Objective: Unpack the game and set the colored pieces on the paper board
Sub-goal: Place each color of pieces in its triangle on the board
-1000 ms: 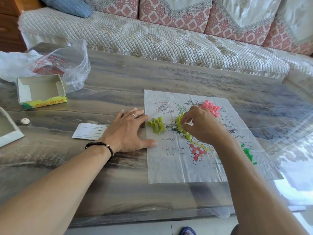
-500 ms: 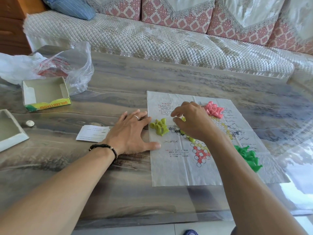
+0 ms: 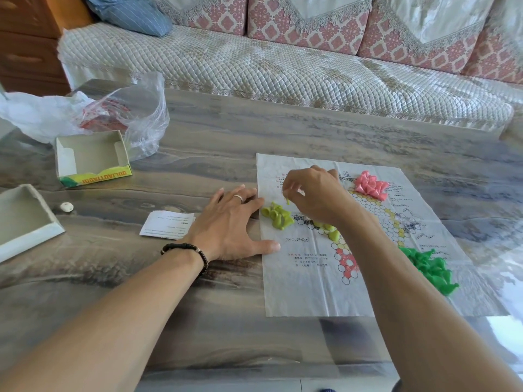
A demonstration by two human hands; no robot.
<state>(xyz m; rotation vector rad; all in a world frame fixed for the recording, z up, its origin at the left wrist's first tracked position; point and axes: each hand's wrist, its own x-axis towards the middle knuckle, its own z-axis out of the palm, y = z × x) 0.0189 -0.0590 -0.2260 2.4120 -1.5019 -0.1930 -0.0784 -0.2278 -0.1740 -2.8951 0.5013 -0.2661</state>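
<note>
Head view of a grey wood-grain table (image 3: 198,321) in front of a quilted sofa (image 3: 283,72). The paper board (image 3: 308,290) lies flat on the table, printed with a pattern of small circles and blocks of text. The left hand (image 3: 229,224) rests palm down with fingers straight and spread; its thumb and fingertips lie over the board's left edge, and nothing is held in it. A ring sits on one finger and a dark bead bracelet (image 3: 185,250) circles the wrist. The right hand (image 3: 317,193) hovers above the upper part of the board with fingers curled; its grip is closed to a pinch on one yellow-green piece (image 3: 287,201), which hangs from the fingertips just above a loose heap of yellow-green pieces (image 3: 277,216) on the board's left margin. That heap lies between the two hands, just beside the left fingertips. A few more yellow-green pieces (image 3: 329,230) sit on the printed circles under the right wrist. A pink heap (image 3: 369,186) lies on the board beyond the right hand, and a green heap (image 3: 430,268) lies near the board's right edge, beside the right forearm. To the left on the table: an open box tray (image 3: 90,159), a second tray (image 3: 25,222) at the frame's edge, a folded leaflet (image 3: 167,224), a small white object (image 3: 66,206) and a crumpled clear plastic bag (image 3: 135,114).
</note>
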